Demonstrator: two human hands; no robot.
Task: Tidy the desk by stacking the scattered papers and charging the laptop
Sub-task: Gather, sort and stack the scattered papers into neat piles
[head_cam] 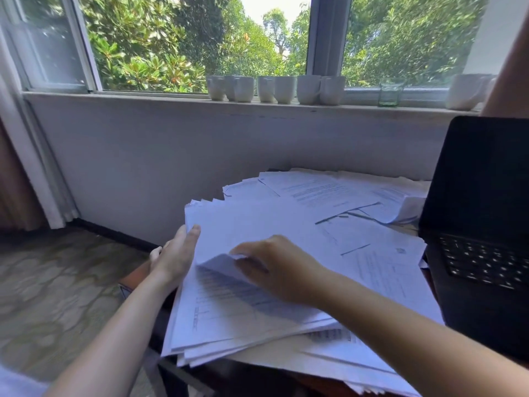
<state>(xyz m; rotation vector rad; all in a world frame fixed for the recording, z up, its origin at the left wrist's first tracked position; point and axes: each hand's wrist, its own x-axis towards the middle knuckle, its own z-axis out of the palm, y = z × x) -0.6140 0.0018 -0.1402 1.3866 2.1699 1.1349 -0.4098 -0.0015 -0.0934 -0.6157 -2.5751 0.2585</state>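
A loose, fanned stack of white printed papers [257, 224] covers most of the small desk. My left hand [174, 256] lies flat against the stack's left edge, fingers straight, thumb on top. My right hand [274, 267] rests on top of the pile, its fingers curled on a sheet [220, 265] whose near corner curls up. More sheets [323, 190] lie scattered toward the wall. An open black laptop [481, 230] stands at the desk's right side, its screen dark. No charger or cable is visible.
A windowsill [171, 97] behind the desk carries several white mugs [274, 88] and a small glass jar [390, 93]. A patterned floor [57, 282] lies to the left. Someone's arm [512, 67] shows at the top right.
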